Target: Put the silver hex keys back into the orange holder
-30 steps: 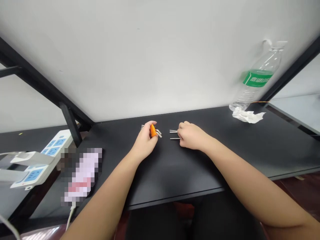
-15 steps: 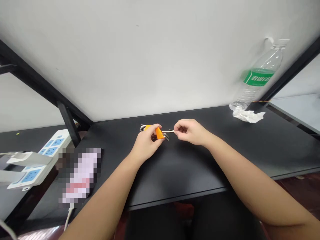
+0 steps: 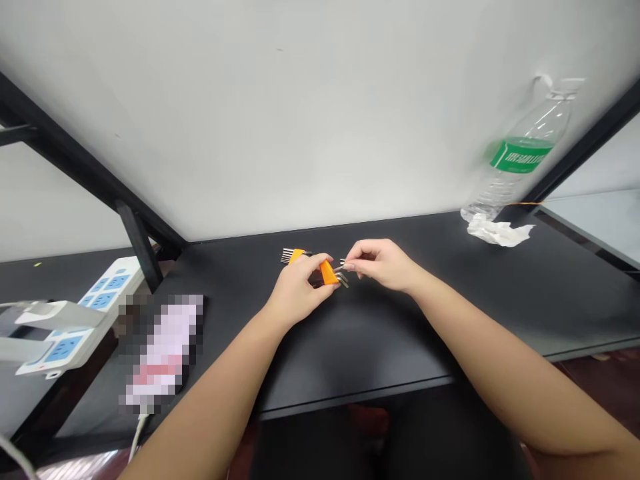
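Note:
My left hand (image 3: 296,293) is closed round an orange holder (image 3: 327,272) with several metal hex keys in it; their straight ends stick out at its far left end (image 3: 287,255). My right hand (image 3: 383,265) pinches one thin metal hex key (image 3: 341,268) between thumb and fingers, its tip touching the right end of the orange holder. Both hands hover just above the black table (image 3: 380,333), near its back edge by the white wall.
A clear plastic bottle with a green label (image 3: 517,155) stands at the back right, with crumpled white tissue (image 3: 497,231) at its foot. At the left lie a white and blue power strip (image 3: 80,320) and a blurred flat object (image 3: 163,350) with a white cable.
My right hand lifted a hex key off the table and brought it left to the holder. My left hand turned the orange holder so its right end points toward the right hand.

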The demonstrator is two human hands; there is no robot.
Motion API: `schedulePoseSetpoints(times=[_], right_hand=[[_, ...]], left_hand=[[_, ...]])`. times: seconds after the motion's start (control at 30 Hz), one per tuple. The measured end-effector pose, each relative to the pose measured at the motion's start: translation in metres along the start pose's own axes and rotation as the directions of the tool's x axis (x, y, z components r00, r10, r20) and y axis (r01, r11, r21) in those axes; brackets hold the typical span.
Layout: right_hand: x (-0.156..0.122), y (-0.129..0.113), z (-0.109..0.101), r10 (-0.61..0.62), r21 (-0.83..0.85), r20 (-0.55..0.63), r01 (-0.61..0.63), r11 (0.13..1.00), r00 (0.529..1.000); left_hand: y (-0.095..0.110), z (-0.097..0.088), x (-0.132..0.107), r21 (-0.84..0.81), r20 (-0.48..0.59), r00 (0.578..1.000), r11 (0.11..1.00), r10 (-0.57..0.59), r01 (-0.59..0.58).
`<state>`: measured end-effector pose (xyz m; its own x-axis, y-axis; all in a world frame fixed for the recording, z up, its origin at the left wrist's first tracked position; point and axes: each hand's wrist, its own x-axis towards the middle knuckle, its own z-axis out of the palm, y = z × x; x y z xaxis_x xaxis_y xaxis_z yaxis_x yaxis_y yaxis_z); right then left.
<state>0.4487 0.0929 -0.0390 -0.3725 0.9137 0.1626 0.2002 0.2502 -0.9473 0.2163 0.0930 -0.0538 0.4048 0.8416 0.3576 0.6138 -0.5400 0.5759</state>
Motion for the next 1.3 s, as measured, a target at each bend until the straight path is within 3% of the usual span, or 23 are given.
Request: schedulePoseSetpoints(times=[0.13, 0.2, 0.27, 0.33, 0.43, 0.53, 0.67, 0.97, 1.23, 1.3], right_hand=[[0.004, 0.007, 0.015, 0.077, 0.164, 0.090, -0.091, 0.982, 0.993], [0.005, 0.008, 0.019, 0.138, 0.155, 0.140, -0.159, 0.975, 0.981], [0.006, 0.009, 0.018, 0.171, 0.013, 0.127, -0.174, 0.985, 0.977], [0.006, 0.010, 0.012, 0.111, -0.250, 0.032, -0.100, 0.963, 0.993], [0.007, 0.016, 0.000, -0.050, -0.637, -0.039, 0.013, 0.771, 0.998], [0.007, 0.023, -0.009, -0.025, -0.785, -0.007, 0.010, 0.619, 1.000], [0.007, 0.025, -0.012, 0.055, -0.834, 0.018, -0.016, 0.552, 0.998], [0.007, 0.023, -0.010, 0.069, -0.865, 0.014, -0.022, 0.501, 0.997], [0.001, 0.009, -0.002, 0.197, -0.932, -0.007, -0.078, 0.353, 0.980], [0.000, 0.007, -0.001, 0.166, -0.923, 0.011, -0.054, 0.382, 0.986]], left_hand=[[0.005, 0.000, -0.001, 0.051, 0.040, 0.998, 0.997, 0.050, -0.052], [0.007, 0.000, -0.001, 0.045, 0.071, 0.996, 0.997, 0.056, -0.059], [0.006, -0.001, -0.001, 0.018, 0.083, 0.996, 0.999, 0.043, -0.045], [0.005, -0.001, -0.001, -0.012, 0.075, 0.997, 1.000, 0.014, -0.013], [0.002, -0.001, 0.000, -0.030, 0.054, 0.998, 0.999, -0.035, 0.036], [0.000, -0.001, 0.000, -0.023, 0.046, 0.996, 0.997, -0.075, 0.076], [-0.001, -0.002, 0.000, -0.004, 0.038, 0.992, 0.993, -0.116, 0.116], [-0.007, 0.000, 0.001, 0.023, 0.055, 0.995, 0.996, -0.089, 0.088], [-0.006, 0.001, 0.002, -0.058, 0.039, 0.992, 0.991, -0.120, 0.122], [-0.007, 0.001, 0.002, -0.058, 0.035, 0.991, 0.990, -0.125, 0.127]])
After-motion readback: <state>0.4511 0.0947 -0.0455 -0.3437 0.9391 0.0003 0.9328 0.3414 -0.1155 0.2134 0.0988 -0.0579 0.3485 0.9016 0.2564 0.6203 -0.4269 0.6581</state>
